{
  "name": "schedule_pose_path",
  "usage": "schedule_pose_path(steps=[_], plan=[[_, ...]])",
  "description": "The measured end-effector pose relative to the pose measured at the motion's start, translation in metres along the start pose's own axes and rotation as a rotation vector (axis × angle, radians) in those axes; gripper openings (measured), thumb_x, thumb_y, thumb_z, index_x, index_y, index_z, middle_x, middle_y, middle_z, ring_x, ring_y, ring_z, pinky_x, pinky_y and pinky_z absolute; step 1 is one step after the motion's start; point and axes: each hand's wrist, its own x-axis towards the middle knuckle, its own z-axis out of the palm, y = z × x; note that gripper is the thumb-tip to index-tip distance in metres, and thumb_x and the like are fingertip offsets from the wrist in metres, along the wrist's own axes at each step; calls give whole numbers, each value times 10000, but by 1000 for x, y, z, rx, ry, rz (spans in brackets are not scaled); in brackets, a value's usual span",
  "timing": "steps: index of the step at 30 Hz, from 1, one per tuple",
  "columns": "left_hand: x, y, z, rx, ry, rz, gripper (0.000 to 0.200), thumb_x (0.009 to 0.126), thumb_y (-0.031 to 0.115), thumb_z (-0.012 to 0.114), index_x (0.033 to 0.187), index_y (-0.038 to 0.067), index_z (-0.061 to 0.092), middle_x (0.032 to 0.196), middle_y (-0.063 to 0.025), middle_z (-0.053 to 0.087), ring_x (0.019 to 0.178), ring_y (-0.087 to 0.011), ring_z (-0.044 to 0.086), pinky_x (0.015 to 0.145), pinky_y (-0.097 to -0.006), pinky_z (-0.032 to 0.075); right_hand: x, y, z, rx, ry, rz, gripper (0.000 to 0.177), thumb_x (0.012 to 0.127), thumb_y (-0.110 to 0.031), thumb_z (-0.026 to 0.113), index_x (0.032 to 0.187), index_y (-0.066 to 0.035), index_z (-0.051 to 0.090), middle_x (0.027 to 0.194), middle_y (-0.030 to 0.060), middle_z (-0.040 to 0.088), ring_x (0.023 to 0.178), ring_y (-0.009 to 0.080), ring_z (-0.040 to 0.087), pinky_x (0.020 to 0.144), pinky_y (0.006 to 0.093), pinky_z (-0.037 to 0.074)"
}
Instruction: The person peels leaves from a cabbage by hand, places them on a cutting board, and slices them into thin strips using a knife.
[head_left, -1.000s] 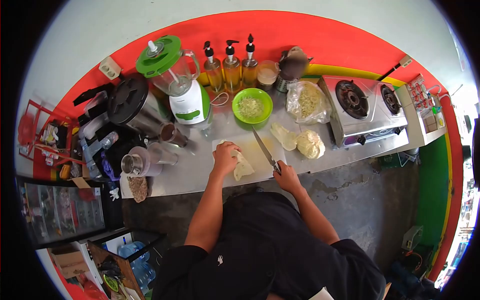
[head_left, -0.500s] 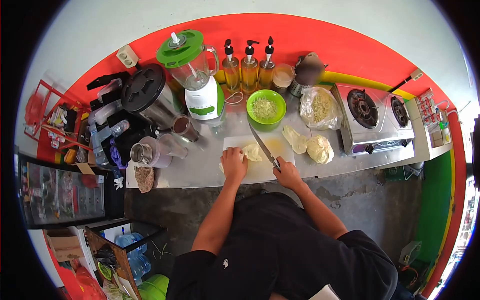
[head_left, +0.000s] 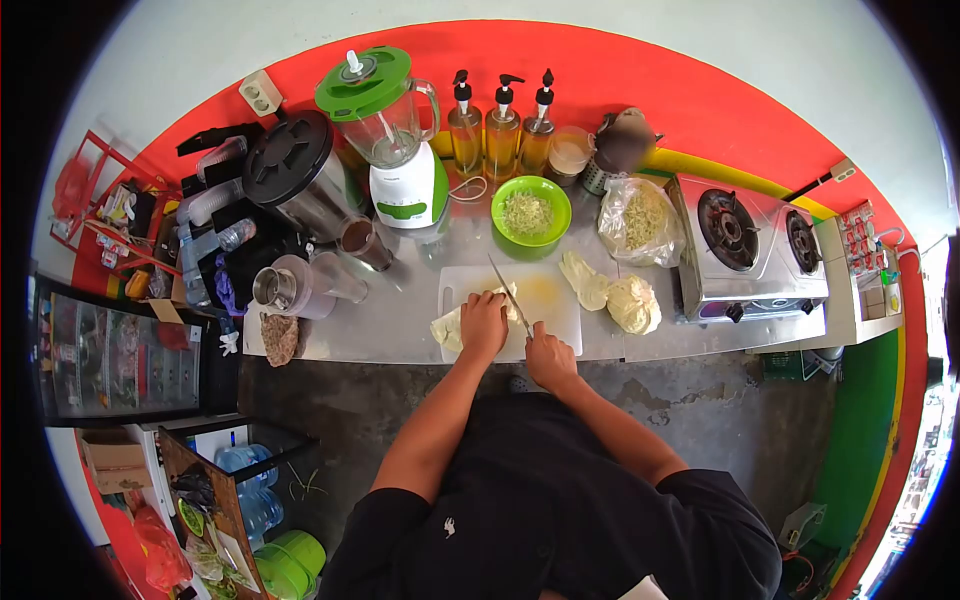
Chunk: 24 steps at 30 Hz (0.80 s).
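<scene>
My left hand (head_left: 485, 323) presses on pale cabbage leaves (head_left: 448, 329) that lie on a white cutting board (head_left: 560, 328). Its fingers are curled over the leaves and hide part of them. In my right hand (head_left: 551, 360) is a knife (head_left: 509, 291), gripped by the handle, its blade slanting up and left close beside my left fingertips and the cabbage. Right of the board sits part of a cabbage head (head_left: 633, 304), with a loose cabbage leaf (head_left: 584, 281) beside it. Behind the board, a green bowl (head_left: 507, 242) holds shredded cabbage (head_left: 527, 216).
A plastic bag (head_left: 640, 222) of shreds lies beside a gas stove (head_left: 750, 245) on the right. Pump bottles (head_left: 502, 142) and a green-lidded blender (head_left: 405, 185) line the back. Cups (head_left: 366, 243), a steel container (head_left: 300, 175) and a pinkish-brown lump (head_left: 280, 338) are on the left.
The knife has moved left and its blade stands steeper, now close against my left fingers. My left hand has shifted slightly right over the leaves. The view has tilted a little.
</scene>
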Motion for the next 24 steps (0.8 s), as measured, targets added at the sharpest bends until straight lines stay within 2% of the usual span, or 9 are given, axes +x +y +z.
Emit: schedule_pose_path(steps=[7, 13, 16, 18, 21, 24], plan=[[-2, 15, -3, 66, -9, -108, 332, 863, 166, 702, 1177, 88, 625, 1085, -85, 661, 1082, -316, 571, 899, -475, 450, -2, -6, 16, -24, 10, 18, 246, 1024, -229, 514, 1088, 2, 456, 821, 270, 697, 760, 457, 701, 704, 558, 547], [-2, 15, 2, 116, -19, -91, 366, 855, 160, 706, 1197, 72, 612, 1074, -98, 658, 1078, -322, 576, 898, -462, 465, -7, -12, 15, -69, 4, 21, 229, 1027, -223, 516, 1056, 0, 472, 785, 246, 705, 735, 435, 714, 680, 530, 567], [-3, 17, 3, 134, -9, -87, 370, 850, 150, 703, 1196, 56, 610, 1073, -106, 655, 1068, -325, 579, 894, -451, 475, -7, -11, 18, -118, -20, 18, 204, 981, -165, 524, 1082, 10, 495, 802, 214, 717, 734, 394, 735, 656, 478, 596], [-5, 17, 5, 158, 5, -79, 355, 863, 143, 674, 1199, 47, 614, 1078, -96, 644, 1071, -301, 575, 904, -427, 470, -7, -7, 24, -165, 8, -35, 330, 938, -127, 584, 1186, 68, 488, 764, 226, 710, 715, 398, 729, 631, 479, 589], [-7, 15, 10, 166, 27, -68, 362, 861, 137, 666, 1207, 40, 616, 1087, -98, 638, 1078, -303, 571, 912, -430, 475, -4, -4, 32, -234, -40, -49, 410, 897, -89, 594, 1240, 100, 472, 765, 221, 715, 714, 375, 738, 610, 449, 598], [-9, 17, 11, 142, 80, -61, 371, 860, 133, 660, 1215, 36, 615, 1084, -96, 638, 1086, -306, 569, 918, -432, 477, -2, -2, 36, -245, -42, -31, 369, 920, -89, 561, 1223, 102, 475, 777, 222, 720, 726, 365, 743, 608, 435, 605]])
